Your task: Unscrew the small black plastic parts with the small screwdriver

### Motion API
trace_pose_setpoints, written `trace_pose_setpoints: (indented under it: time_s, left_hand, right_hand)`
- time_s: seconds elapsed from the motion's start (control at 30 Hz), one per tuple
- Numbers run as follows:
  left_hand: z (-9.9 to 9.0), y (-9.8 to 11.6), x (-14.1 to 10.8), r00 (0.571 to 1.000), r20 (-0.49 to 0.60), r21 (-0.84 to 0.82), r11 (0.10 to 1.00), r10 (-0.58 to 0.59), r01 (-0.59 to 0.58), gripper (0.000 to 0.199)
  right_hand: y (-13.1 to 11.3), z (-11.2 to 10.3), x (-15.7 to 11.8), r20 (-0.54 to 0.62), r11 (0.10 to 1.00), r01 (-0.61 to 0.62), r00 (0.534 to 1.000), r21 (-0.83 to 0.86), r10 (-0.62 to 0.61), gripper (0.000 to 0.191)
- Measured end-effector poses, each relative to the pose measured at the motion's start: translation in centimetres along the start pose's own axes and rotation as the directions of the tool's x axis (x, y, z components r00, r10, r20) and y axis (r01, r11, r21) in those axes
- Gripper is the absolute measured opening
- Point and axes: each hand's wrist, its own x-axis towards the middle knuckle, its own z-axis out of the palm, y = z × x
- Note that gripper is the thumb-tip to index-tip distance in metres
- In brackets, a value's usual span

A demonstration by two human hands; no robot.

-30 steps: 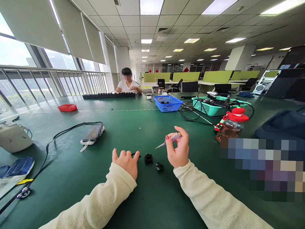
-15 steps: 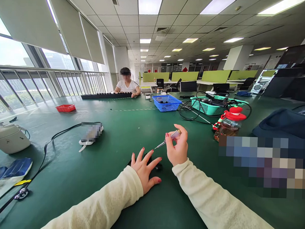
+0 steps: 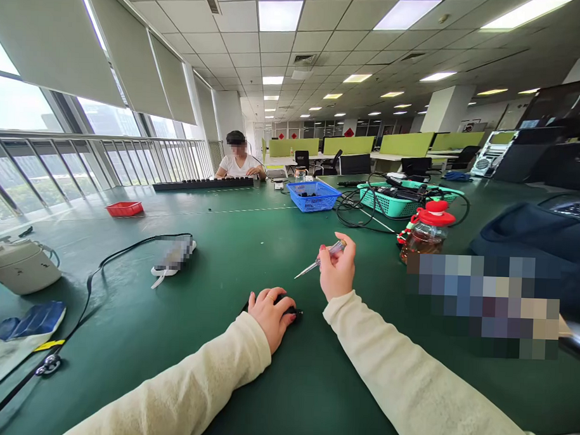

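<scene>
My right hand [image 3: 338,270] grips a small screwdriver [image 3: 337,247] with a clear handle. Its thin metal shaft slants down to the left, the tip in the air above the green table and apart from the other hand. Lower and to the left, my left hand [image 3: 271,315] rests with its fingers bent over a black object [image 3: 294,311]. Most of that object is hidden under the palm and fingers, so its kind does not show; dark bits stick out on both sides.
A blue basket [image 3: 313,197], a green basket [image 3: 390,202] with black cables and a red-lidded bottle [image 3: 427,232] stand ahead and right. A strapped white device [image 3: 174,259] and a red tray [image 3: 124,209] lie left. Another person [image 3: 238,162] sits at the far edge by a long black strip [image 3: 203,184].
My left hand's spread fingers have curled in over the black object. The right hand has barely shifted; the screwdriver tip now stands apart from the left fingers.
</scene>
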Motion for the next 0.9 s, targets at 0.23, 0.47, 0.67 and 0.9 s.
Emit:
trace_pose_setpoints:
  time_s: [0.23,0.47,0.67,0.9]
  left_hand:
    - [-1.3,-5.3,-3.3,1.000,0.007,0.014,1.000,0.009,-0.009,0.023]
    - [-5.4,-18.4,-9.6,0.988,-0.138,0.076,0.994,-0.073,0.084,0.032]
    - [-8.6,-25.1,-11.6,0.926,-0.244,0.194,0.921,-0.288,0.337,0.039]
    - [-12.0,-24.0,-10.5,0.822,-0.361,0.276,0.791,-0.441,0.546,0.055]
  right_hand:
    - [-0.3,0.3,-0.9,0.080,0.999,-0.022,0.997,-0.036,0.024,0.042]
    - [-0.5,0.8,-1.8,0.194,0.999,-0.037,0.980,-0.040,0.044,0.040]
    - [-0.4,0.7,-1.9,0.229,0.998,-0.038,0.972,-0.049,0.048,0.038]
    - [-0.1,0.5,-1.8,0.240,0.997,-0.043,0.969,-0.060,0.056,0.039]
